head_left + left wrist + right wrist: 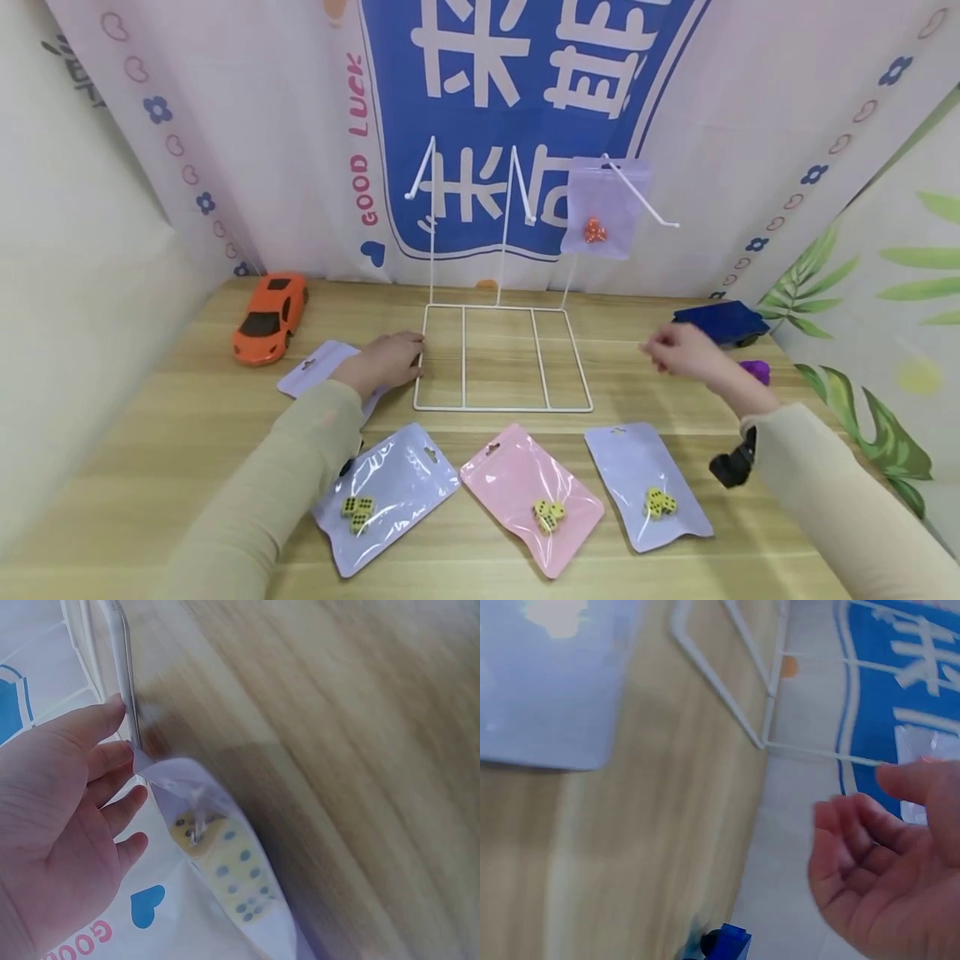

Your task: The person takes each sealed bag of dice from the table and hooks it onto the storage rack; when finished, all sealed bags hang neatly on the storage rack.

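At the left rail of a white wire display rack (502,410), my left hand (386,360) touches the wire with thumb and fingertips. Partly hidden beneath that hand lies a lilac zip bag (318,367); the left wrist view shows a bag with yellow dice (236,862) close to the fingers. My right hand (684,350) hovers to the right of the rack, its fingers loosely bent and holding nothing. A lilac bag of orange-red dice (595,231) hangs from the rack's right hook (637,193). The left hook (420,171) and middle hook (522,187) carry no bag.
In front of the rack lie a bluish bag (405,487), a pink bag (517,479) and another bluish bag (630,458), each with yellow dice. An orange toy car (270,319) stands back left. A blue toy car (723,323) and purple object (756,371) are right.
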A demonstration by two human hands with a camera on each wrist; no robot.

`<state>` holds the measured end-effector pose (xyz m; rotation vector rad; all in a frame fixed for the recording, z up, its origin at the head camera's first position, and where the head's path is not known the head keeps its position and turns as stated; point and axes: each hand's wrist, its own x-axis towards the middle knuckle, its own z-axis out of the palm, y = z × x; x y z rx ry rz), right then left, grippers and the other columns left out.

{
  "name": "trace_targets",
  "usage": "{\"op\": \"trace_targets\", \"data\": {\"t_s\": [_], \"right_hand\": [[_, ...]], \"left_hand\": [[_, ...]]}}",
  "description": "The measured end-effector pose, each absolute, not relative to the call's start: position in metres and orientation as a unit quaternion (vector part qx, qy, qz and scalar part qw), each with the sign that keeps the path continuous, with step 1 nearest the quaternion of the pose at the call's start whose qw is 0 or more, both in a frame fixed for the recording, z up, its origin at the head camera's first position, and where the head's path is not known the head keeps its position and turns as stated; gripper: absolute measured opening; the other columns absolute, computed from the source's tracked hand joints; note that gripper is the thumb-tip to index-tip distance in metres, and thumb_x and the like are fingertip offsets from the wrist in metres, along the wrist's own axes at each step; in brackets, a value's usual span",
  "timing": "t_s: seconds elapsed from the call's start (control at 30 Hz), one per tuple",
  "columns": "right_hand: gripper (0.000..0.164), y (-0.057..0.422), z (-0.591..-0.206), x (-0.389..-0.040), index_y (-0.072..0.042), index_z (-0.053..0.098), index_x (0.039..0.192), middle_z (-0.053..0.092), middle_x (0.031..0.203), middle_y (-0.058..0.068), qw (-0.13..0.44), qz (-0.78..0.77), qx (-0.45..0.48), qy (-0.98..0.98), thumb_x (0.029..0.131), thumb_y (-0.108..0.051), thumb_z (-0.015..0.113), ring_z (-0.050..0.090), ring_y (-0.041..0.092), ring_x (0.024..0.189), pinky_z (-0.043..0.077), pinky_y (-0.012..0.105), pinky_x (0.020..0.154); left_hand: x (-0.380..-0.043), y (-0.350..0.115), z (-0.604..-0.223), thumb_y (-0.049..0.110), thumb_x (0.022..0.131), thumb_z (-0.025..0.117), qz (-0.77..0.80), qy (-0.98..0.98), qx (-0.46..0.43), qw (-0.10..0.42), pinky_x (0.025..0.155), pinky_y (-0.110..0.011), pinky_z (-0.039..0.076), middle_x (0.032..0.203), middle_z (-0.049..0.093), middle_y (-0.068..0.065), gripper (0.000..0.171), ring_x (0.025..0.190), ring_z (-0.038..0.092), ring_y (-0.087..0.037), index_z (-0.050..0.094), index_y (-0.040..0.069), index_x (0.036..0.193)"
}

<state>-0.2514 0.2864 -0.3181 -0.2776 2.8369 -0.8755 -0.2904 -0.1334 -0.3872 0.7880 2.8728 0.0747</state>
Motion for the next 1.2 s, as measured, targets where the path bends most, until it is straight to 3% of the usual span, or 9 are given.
{"op": "trace_targets", "data": {"t_s": [0.13,0.2,0.3,0.4,0.5,0.77,1.03,1.2], "right_hand": [[0.030,0.279,-0.338,-0.220,-0.004,0.054,0.074,0.054,0.065,0.005,0.164,-0.170,-0.132,0.963,0.087,-0.030,0.061,0.050,0.016,0.057,0.044,0.027,0.050],[0.038,0.272,-0.343,-0.204,-0.005,0.054,0.074,0.053,0.066,0.004,0.197,-0.110,-0.136,0.965,0.080,-0.041,0.067,0.049,0.016,0.058,0.042,0.028,0.050],[0.061,0.261,-0.346,-0.185,0.002,0.059,0.092,0.060,0.081,0.011,0.225,-0.040,-0.137,0.964,0.070,-0.053,0.070,0.056,0.025,0.072,0.049,0.038,0.061],[0.090,0.255,-0.346,-0.172,0.010,0.051,0.116,0.060,0.100,0.021,0.240,0.002,-0.130,0.962,0.065,-0.061,0.070,0.058,0.037,0.089,0.049,0.050,0.076],[0.102,0.252,-0.348,-0.166,0.013,0.043,0.124,0.058,0.107,0.027,0.241,0.010,-0.124,0.963,0.062,-0.064,0.070,0.056,0.042,0.097,0.044,0.054,0.084],[0.107,0.254,-0.359,-0.160,0.015,0.035,0.128,0.056,0.103,0.028,0.240,-0.019,-0.119,0.963,0.061,-0.058,0.075,0.056,0.040,0.095,0.044,0.054,0.085],[0.086,0.262,-0.374,-0.170,0.008,0.041,0.119,0.057,0.104,0.026,0.155,-0.109,-0.129,0.973,0.062,-0.043,0.080,0.057,0.039,0.094,0.047,0.051,0.083],[0.093,0.268,-0.382,-0.176,0.010,0.033,0.129,0.050,0.115,0.035,0.124,-0.175,-0.126,0.969,0.063,-0.033,0.082,0.050,0.047,0.105,0.042,0.056,0.088]], "left_hand": [[-0.291,-0.132,-0.387,0.021,0.089,0.059,0.018,0.961,0.262,0.085,0.102,-0.050,0.031,0.135,0.041,-0.023,0.046,0.126,0.036,-0.037,0.050,-0.006,0.125],[-0.291,-0.131,-0.387,0.021,0.089,0.059,0.017,0.962,0.257,0.088,0.103,-0.049,0.031,0.136,0.040,-0.023,0.047,0.126,0.035,-0.037,0.049,-0.006,0.126],[-0.291,-0.132,-0.386,0.022,0.090,0.058,0.021,0.964,0.248,0.094,0.104,-0.050,0.029,0.137,0.039,-0.023,0.048,0.127,0.034,-0.037,0.047,-0.006,0.128],[-0.290,-0.132,-0.386,0.021,0.090,0.058,0.025,0.964,0.249,0.095,0.103,-0.051,0.030,0.137,0.039,-0.023,0.048,0.127,0.034,-0.037,0.047,-0.007,0.128],[-0.290,-0.132,-0.386,0.021,0.090,0.058,0.026,0.963,0.251,0.095,0.103,-0.052,0.030,0.137,0.039,-0.024,0.048,0.127,0.034,-0.038,0.047,-0.007,0.127],[-0.288,-0.132,-0.387,0.021,0.090,0.057,0.033,0.963,0.249,0.098,0.103,-0.053,0.028,0.138,0.037,-0.024,0.050,0.128,0.032,-0.038,0.045,-0.008,0.129],[-0.288,-0.133,-0.387,0.022,0.090,0.059,0.033,0.962,0.256,0.092,0.103,-0.050,0.030,0.136,0.039,-0.025,0.049,0.126,0.034,-0.039,0.047,-0.008,0.127],[-0.289,-0.135,-0.389,0.022,0.089,0.060,0.026,0.959,0.274,0.073,0.103,-0.048,0.032,0.134,0.041,-0.025,0.050,0.125,0.036,-0.038,0.048,-0.009,0.125]]}}
